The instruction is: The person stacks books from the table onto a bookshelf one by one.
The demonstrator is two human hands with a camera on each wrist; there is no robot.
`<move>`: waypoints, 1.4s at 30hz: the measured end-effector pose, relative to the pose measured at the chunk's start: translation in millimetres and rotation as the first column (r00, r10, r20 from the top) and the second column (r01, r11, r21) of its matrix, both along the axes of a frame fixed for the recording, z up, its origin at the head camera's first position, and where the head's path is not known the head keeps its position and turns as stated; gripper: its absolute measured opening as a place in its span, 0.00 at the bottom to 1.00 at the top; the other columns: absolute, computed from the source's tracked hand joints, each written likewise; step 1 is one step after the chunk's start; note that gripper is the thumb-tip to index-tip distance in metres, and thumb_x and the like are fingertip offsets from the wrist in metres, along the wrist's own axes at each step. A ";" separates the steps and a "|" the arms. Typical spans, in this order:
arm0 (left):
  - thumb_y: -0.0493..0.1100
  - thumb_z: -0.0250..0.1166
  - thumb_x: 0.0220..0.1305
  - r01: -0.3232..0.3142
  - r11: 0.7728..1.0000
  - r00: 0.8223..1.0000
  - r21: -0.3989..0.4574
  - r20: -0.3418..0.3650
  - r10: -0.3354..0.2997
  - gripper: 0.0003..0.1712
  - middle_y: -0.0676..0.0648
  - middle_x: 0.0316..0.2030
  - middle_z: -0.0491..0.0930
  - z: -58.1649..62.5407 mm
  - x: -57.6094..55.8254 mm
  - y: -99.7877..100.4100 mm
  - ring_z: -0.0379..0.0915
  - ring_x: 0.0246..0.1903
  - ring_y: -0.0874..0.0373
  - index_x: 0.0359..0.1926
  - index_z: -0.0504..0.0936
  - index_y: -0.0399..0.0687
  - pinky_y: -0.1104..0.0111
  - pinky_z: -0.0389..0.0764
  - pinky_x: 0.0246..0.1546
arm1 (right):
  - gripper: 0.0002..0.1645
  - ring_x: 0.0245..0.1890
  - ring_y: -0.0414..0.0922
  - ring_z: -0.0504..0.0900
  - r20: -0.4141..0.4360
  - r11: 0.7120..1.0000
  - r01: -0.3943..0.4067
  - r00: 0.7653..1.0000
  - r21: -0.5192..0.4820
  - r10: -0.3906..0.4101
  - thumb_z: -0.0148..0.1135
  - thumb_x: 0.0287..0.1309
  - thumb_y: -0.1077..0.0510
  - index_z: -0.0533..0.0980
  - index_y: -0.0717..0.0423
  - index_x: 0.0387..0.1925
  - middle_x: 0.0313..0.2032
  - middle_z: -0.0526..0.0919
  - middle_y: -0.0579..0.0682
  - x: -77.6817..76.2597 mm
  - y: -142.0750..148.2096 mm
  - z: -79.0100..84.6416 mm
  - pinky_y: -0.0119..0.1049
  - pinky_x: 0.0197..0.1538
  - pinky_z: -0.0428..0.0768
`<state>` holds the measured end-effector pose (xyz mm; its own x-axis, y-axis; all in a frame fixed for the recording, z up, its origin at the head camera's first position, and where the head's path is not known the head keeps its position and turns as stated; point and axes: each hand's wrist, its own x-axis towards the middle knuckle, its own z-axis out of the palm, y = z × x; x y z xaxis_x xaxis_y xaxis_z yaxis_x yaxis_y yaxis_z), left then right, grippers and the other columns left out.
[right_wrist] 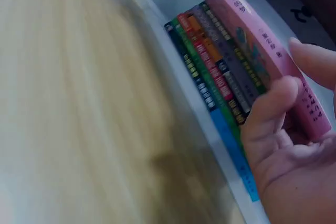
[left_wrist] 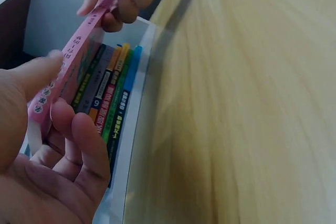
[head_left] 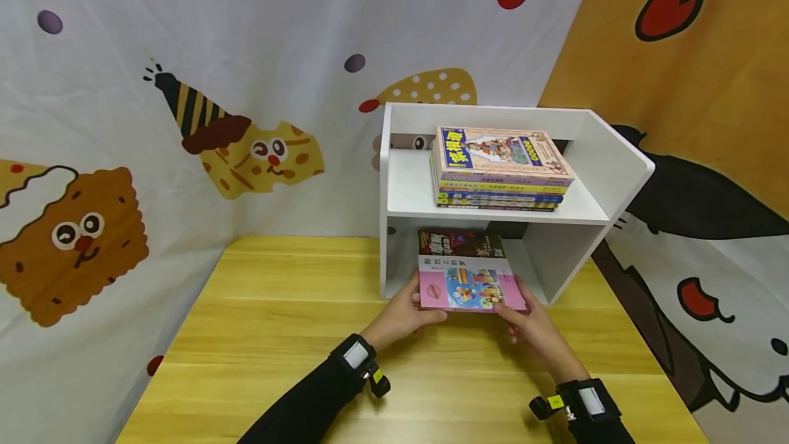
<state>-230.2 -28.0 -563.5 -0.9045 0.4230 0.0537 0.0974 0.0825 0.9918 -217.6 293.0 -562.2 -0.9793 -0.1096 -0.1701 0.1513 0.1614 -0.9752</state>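
Note:
Both hands hold a book (head_left: 471,286) with a pink and white cover and a colourful picture, at the front of the lower shelf. My left hand (head_left: 401,317) grips its left edge, thumb on top and fingers underneath. At the right edge, my right hand (head_left: 536,327) pinches it the same way. The pink spine (left_wrist: 79,40) faces out toward me. Beneath it, several books (right_wrist: 220,66) lie stacked on the lower shelf, their coloured spines outward, with a gap below the pink book. A dark cover (head_left: 459,244) shows behind it in the head view.
The white two-level shelf (head_left: 493,216) stands on a wooden table (head_left: 296,307), with side walls around the lower level. A stack of several books (head_left: 502,163) lies on its upper level. A patterned cloth (head_left: 296,33) hangs behind.

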 end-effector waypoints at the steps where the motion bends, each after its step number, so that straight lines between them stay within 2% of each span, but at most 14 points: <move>1: 0.49 0.80 0.69 -0.001 1.000 1.000 -0.019 -0.010 0.001 0.59 0.48 0.60 0.91 -1.2 0.0 -0.8 0.79 0.24 0.48 0.90 0.52 0.67 0.59 0.83 0.25 | 0.61 0.23 0.43 0.74 -0.014 1.000 -0.008 1.000 0.011 0.008 0.69 0.78 0.51 0.37 0.37 0.92 0.34 0.82 0.48 1.3 0.6 -0.7 0.36 0.26 0.80; 4: 0.48 0.80 0.70 -0.035 0.994 0.997 -0.102 -0.069 0.028 0.55 0.46 0.65 0.88 -4.7 0.0 -2.4 0.87 0.35 0.58 0.88 0.57 0.63 0.64 0.88 0.35 | 0.63 0.24 0.46 0.77 -0.048 0.997 -0.038 0.998 0.065 0.041 0.73 0.75 0.53 0.39 0.38 0.92 0.53 0.84 0.58 2.7 2.5 -2.7 0.42 0.28 0.84; 7: 0.51 0.79 0.70 -0.120 0.970 0.982 -0.212 -0.171 0.084 0.50 0.45 0.62 0.90 -5.1 0.9 -2.5 0.86 0.40 0.68 0.85 0.64 0.56 0.71 0.86 0.42 | 0.64 0.27 0.50 0.79 -0.069 0.991 -0.037 0.997 0.130 0.047 0.74 0.73 0.50 0.41 0.38 0.92 0.68 0.77 0.64 -0.3 5.0 -1.8 0.45 0.29 0.85; 9: 0.55 0.80 0.69 -0.200 0.938 0.957 -0.283 -0.261 0.125 0.46 0.46 0.54 0.93 -3.8 1.2 -1.4 0.84 0.37 0.67 0.82 0.70 0.53 0.71 0.84 0.40 | 0.63 0.31 0.52 0.80 -0.089 0.979 -0.035 0.995 0.199 0.054 0.74 0.73 0.46 0.42 0.39 0.92 0.71 0.75 0.66 -4.2 7.7 -0.3 0.43 0.30 0.84; 11: 0.59 0.79 0.69 -0.288 0.893 0.922 -0.346 -0.352 0.160 0.42 0.47 0.48 0.93 -2.7 1.1 0.5 0.82 0.38 0.62 0.77 0.77 0.51 0.67 0.83 0.41 | 0.62 0.39 0.53 0.83 -0.125 0.957 -0.019 0.990 0.290 0.058 0.74 0.72 0.42 0.45 0.43 0.92 0.72 0.76 0.68 -7.6 10.4 1.2 0.40 0.34 0.85; 14: 0.63 0.78 0.68 -0.399 0.813 0.872 -0.423 -0.450 0.194 0.39 0.42 0.50 0.88 -1.6 0.9 3.9 0.83 0.47 0.53 0.71 0.83 0.49 0.59 0.87 0.48 | 0.62 0.53 0.55 0.84 -0.193 0.901 0.028 0.979 0.433 0.062 0.74 0.71 0.36 0.51 0.51 0.90 0.73 0.78 0.69 -10.7 13.6 1.7 0.30 0.42 0.84; 17: 0.66 0.76 0.70 -0.455 0.755 0.843 -0.472 -0.502 0.194 0.41 0.38 0.57 0.84 -0.6 -0.5 6.5 0.83 0.52 0.48 0.72 0.83 0.44 0.54 0.89 0.55 | 0.59 0.59 0.57 0.82 -0.293 0.829 0.122 0.955 0.546 0.052 0.74 0.69 0.34 0.60 0.60 0.86 0.69 0.80 0.71 -13.2 12.7 1.4 0.28 0.48 0.82; 22: 0.66 0.73 0.73 -0.532 0.686 0.777 -0.497 -0.608 0.163 0.39 0.39 0.55 0.82 -3.3 -8.3 9.6 0.84 0.45 0.51 0.68 0.85 0.40 0.59 0.90 0.48 | 0.52 0.58 0.65 0.73 -0.447 0.708 0.283 0.893 0.648 0.052 0.76 0.69 0.37 0.72 0.71 0.76 0.60 0.74 0.73 -18.8 4.6 0.9 0.55 0.55 0.81; 24: 0.66 0.72 0.73 -0.563 0.664 0.749 -0.492 -0.643 0.159 0.36 0.40 0.52 0.83 -5.3 -10.9 10.5 0.85 0.43 0.52 0.64 0.87 0.40 0.59 0.90 0.45 | 0.51 0.63 0.70 0.70 -0.477 0.664 0.314 0.876 0.678 0.073 0.76 0.70 0.39 0.72 0.73 0.75 0.64 0.72 0.76 -20.5 1.8 0.5 0.66 0.62 0.77; 26: 0.65 0.73 0.73 -0.581 0.653 0.733 -0.485 -0.661 0.161 0.33 0.40 0.50 0.84 -6.4 -12.8 11.1 0.86 0.41 0.51 0.60 0.89 0.41 0.59 0.90 0.43 | 0.50 0.67 0.73 0.69 -0.494 0.636 0.327 0.864 0.699 0.099 0.76 0.70 0.40 0.72 0.74 0.75 0.69 0.71 0.77 -22.3 0.4 0.0 0.71 0.68 0.72; 33: 0.63 0.76 0.71 -0.629 0.630 0.686 -0.456 -0.707 0.173 0.25 0.45 0.37 0.86 -5.4 -19.2 14.5 0.86 0.35 0.51 0.43 0.92 0.44 0.60 0.86 0.33 | 0.45 0.68 0.77 0.73 -0.532 0.646 0.319 0.832 0.694 0.160 0.78 0.69 0.47 0.73 0.74 0.73 0.70 0.73 0.78 -30.0 -0.4 0.4 0.76 0.72 0.70; 36: 0.64 0.76 0.70 -0.649 0.608 0.667 -0.458 -0.727 0.165 0.25 0.45 0.34 0.86 -5.0 -21.4 15.7 0.87 0.33 0.51 0.39 0.92 0.44 0.60 0.86 0.30 | 0.44 0.70 0.76 0.73 -0.515 0.656 0.298 0.842 0.694 0.162 0.76 0.72 0.47 0.72 0.71 0.75 0.71 0.73 0.76 -33.8 0.0 0.8 0.75 0.73 0.71; 39: 0.65 0.74 0.70 -0.658 0.590 0.664 -0.468 -0.731 0.160 0.26 0.46 0.32 0.87 -4.9 -22.6 16.7 0.88 0.31 0.51 0.41 0.94 0.46 0.60 0.86 0.29 | 0.44 0.72 0.74 0.73 -0.477 0.668 0.264 0.865 0.696 0.155 0.73 0.75 0.44 0.71 0.67 0.78 0.74 0.72 0.74 -37.1 -0.3 1.9 0.73 0.75 0.71; 42: 0.65 0.74 0.71 -0.664 0.588 0.659 -0.462 -0.733 0.169 0.25 0.48 0.26 0.86 -4.0 -24.0 17.6 0.87 0.28 0.53 0.40 0.95 0.47 0.62 0.83 0.25 | 0.43 0.73 0.73 0.73 -0.456 0.673 0.245 0.876 0.698 0.154 0.71 0.76 0.43 0.71 0.65 0.78 0.73 0.72 0.73 -40.2 -0.8 3.7 0.72 0.75 0.72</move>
<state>-254.1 -10.3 -567.5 -0.8584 0.1381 0.4941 0.3590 0.8497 0.3862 -257.9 292.2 -558.5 -0.9557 -0.1017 0.2763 -0.2321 0.8375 -0.4946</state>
